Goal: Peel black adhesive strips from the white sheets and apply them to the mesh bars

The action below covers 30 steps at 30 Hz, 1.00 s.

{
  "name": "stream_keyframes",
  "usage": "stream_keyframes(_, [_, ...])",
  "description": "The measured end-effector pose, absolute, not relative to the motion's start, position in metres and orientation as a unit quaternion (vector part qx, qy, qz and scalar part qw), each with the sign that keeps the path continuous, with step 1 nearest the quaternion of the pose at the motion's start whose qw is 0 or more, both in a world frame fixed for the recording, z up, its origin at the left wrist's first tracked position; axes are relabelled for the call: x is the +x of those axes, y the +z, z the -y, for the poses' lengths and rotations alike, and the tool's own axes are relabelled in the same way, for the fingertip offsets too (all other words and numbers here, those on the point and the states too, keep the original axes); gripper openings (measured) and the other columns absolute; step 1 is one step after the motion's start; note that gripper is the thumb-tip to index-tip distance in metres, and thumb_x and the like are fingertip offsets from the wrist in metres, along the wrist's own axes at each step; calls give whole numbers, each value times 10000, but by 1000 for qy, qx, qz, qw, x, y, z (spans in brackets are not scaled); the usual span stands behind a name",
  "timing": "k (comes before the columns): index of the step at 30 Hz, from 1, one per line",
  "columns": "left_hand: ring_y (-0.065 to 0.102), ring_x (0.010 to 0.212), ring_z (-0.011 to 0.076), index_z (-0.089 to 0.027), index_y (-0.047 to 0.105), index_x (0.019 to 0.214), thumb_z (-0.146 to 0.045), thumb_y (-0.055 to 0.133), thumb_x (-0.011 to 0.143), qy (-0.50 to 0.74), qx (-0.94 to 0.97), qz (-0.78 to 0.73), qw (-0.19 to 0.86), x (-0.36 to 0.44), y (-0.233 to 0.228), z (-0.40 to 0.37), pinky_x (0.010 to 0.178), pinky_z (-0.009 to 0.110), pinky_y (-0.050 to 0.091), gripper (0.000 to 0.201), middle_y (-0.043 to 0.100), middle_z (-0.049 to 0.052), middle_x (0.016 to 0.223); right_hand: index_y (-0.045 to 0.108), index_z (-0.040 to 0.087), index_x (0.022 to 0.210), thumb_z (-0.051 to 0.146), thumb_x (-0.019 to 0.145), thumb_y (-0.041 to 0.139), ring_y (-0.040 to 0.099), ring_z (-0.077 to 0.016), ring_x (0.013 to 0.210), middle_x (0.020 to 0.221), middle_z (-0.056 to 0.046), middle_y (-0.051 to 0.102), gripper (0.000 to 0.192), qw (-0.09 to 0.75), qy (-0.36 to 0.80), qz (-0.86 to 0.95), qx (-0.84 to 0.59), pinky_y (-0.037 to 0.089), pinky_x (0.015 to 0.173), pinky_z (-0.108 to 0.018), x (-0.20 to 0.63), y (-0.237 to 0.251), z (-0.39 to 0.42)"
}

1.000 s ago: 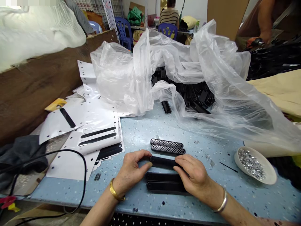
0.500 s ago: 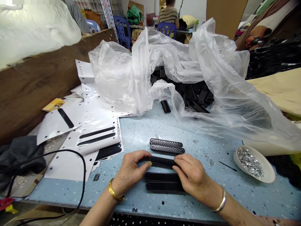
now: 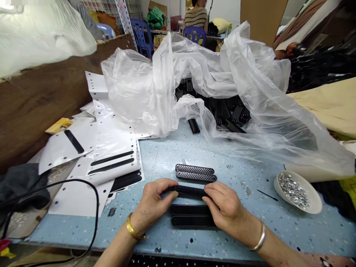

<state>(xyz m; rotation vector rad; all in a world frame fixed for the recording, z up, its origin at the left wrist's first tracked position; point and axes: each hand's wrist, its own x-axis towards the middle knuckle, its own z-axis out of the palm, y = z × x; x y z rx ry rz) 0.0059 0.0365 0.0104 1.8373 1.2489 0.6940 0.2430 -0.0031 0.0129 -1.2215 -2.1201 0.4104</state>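
— Hands first: what has each one got?

— Left hand [image 3: 154,202] pinches the left end of a black strip [image 3: 190,191], thumb on the near side and fingers curled over the top. Right hand [image 3: 225,209] pinches the right end the same way. So each grip is pressed together on that one strip, which sits just above the blue speckled tabletop [image 3: 172,155], between the two wrists.

— And right under it?

— Two more plain black strips [image 3: 191,218] lie side by side, partly under the right hand. Just beyond the held strip, two studded strips [image 3: 196,173] lie touching each other, their faces covered in bright dots.

— How should the strip be handled, to your eye?

— I'd judge it best kept level, with even pressure at both ends, so it neither bows nor twists. Fingertips ought to stay off the top face as far as they can.

— Off to the sides?

— Right, a white dish [image 3: 297,193] holds small shiny studs [image 3: 293,189], well apart from the hands. Left, white punched sheets [image 3: 111,148] with long black slots overlap; a black cable [image 3: 96,211] loops over their near edge.

— Farther back?

— A big clear plastic bag [image 3: 222,85] slumps open across the tabletop, a heap of black parts [image 3: 230,111] inside it. One loose black piece [image 3: 194,126] lies at its mouth. Beyond, a person in a striped top [image 3: 196,16] sits by blue chairs [image 3: 196,35].
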Motion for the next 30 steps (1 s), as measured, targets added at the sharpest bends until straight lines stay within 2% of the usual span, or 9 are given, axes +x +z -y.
stream_keyframes(13, [690, 798, 190, -216, 710, 929, -180, 623, 771, 270, 715, -506, 400, 6, 11, -38, 771, 337, 534, 184, 754, 13, 871, 651, 124, 967, 41, 868, 483, 618, -237, 817, 870, -116, 657, 212, 331, 147, 807, -467, 544, 692, -400, 244, 9, 4])
stream_keyframes(25, [692, 827, 206, -199, 706, 948, -201, 634, 758, 267, 707, -516, 404, 5, 8, -38, 799, 370, 539, 203, 757, 38, 903, 646, 113, 919, 10, 841, 474, 607, -242, 790, 818, -118, 637, 215, 328, 140, 808, -469, 533, 673, -402, 239, 15, 3])
stream_keyframes(30, [692, 826, 195, -206, 709, 929, -238, 539, 846, 276, 720, -502, 392, 5, 13, -39, 796, 339, 539, 192, 758, 37, 891, 643, 134, 921, 36, 856, 470, 600, -231, 783, 822, -105, 631, 210, 323, 153, 807, -469, 529, 669, -388, 242, 12, 3])
